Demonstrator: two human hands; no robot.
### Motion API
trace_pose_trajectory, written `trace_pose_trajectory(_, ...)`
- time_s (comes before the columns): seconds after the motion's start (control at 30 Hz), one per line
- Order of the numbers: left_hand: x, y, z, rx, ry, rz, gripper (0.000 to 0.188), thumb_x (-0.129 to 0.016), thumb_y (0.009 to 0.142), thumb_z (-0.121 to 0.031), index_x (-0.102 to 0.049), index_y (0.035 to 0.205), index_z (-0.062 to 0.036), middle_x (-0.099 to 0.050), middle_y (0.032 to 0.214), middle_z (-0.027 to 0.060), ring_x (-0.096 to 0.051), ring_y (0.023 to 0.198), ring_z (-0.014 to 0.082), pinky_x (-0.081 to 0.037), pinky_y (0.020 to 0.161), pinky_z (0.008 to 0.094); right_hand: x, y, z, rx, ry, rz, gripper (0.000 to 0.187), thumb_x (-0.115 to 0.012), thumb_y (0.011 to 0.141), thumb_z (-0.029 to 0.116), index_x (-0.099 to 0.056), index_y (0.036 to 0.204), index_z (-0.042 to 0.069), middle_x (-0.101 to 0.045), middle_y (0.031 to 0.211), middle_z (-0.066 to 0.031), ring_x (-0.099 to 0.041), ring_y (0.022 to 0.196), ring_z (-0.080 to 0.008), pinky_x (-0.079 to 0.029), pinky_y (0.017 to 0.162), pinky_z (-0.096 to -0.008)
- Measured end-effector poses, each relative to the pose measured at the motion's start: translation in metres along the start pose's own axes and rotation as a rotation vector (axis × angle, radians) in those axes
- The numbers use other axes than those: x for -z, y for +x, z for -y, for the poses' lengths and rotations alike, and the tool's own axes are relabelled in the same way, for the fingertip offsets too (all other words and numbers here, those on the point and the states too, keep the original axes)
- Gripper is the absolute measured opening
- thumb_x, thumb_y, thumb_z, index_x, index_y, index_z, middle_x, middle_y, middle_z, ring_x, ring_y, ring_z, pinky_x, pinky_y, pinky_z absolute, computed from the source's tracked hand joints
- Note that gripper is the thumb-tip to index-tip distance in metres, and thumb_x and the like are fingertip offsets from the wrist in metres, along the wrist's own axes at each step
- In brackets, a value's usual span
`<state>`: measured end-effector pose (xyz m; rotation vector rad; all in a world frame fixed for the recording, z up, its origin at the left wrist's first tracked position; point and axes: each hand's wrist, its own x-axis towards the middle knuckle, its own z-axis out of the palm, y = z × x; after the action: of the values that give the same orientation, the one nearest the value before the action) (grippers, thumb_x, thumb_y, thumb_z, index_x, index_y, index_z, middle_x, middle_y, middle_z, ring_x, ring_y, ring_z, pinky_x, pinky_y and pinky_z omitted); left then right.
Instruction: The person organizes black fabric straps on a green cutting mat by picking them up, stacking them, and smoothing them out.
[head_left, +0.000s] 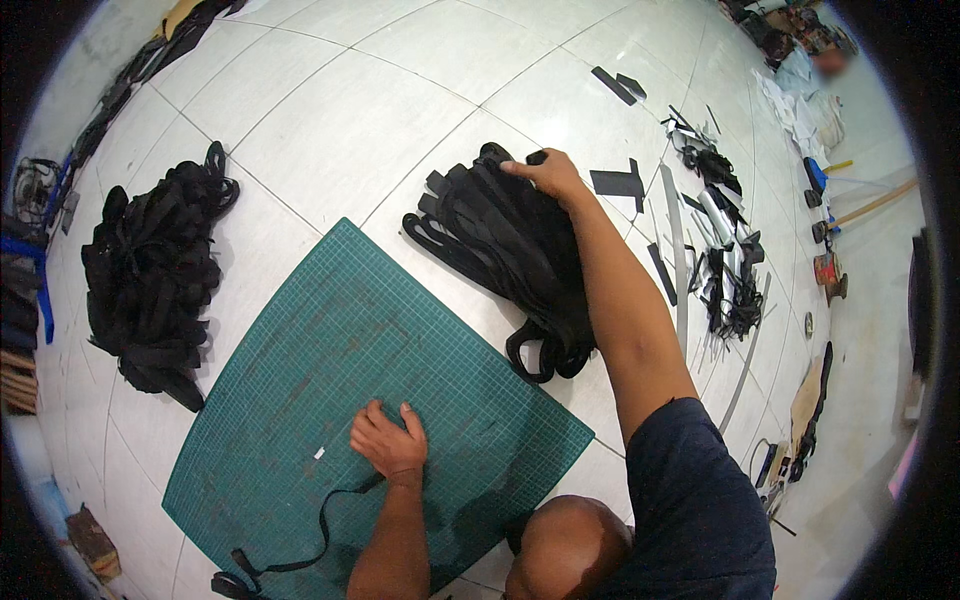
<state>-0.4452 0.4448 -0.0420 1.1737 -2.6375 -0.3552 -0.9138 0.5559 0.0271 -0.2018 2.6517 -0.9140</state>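
A thick bundle of black fabric straps lies on the tiled floor beyond the green cutting mat. My right hand reaches to the far end of this bundle, its fingers closed around strap ends there. On the mat rests my left hand, palm down, with thumb and fingers apart and nothing visible in it. A single black strap runs from beside my left wrist across the mat to a small coil at the near left corner. Where it ends under my wrist is hidden.
Another heap of black straps lies left of the mat. A small white scrap is on the mat. To the right are black offcuts, piled trimmings and a long grey strip. My bent knee is at the near edge.
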Motion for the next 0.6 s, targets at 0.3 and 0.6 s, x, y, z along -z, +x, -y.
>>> trace_pose_trajectory(0.3,0.002,-0.001,-0.001,-0.007,0.025,-0.019,0.044,-0.058,0.089,-0.037,-0.053,0.116,-0.0024,-0.053,0.111,0.0194,-0.048,0.107,0.0381,-0.036,0.093,0.0491,-0.001,0.007,-0.012,-0.020,0.056,0.205,0.046,-0.081,0.073,0.031,-0.069,0.101,-0.002,-0.071,0.086,-0.0149,-0.068,0.080,-0.0234,-0.053,0.073,-0.0377)
trace_pose_trajectory(0.6,-0.003,-0.003,0.002,-0.044,0.044,-0.071,0.044,-0.061,0.088,-0.037,-0.053,0.116,-0.0032,-0.053,0.112,0.0180,-0.049,0.106,0.0375,-0.037,0.092,0.0487,0.077,-0.048,-0.058,0.025,1.062,-0.057,0.032,-0.078,0.077,0.024,-0.065,0.097,0.003,-0.063,0.077,-0.0065,-0.061,0.064,-0.0201,-0.053,0.059,-0.0327)
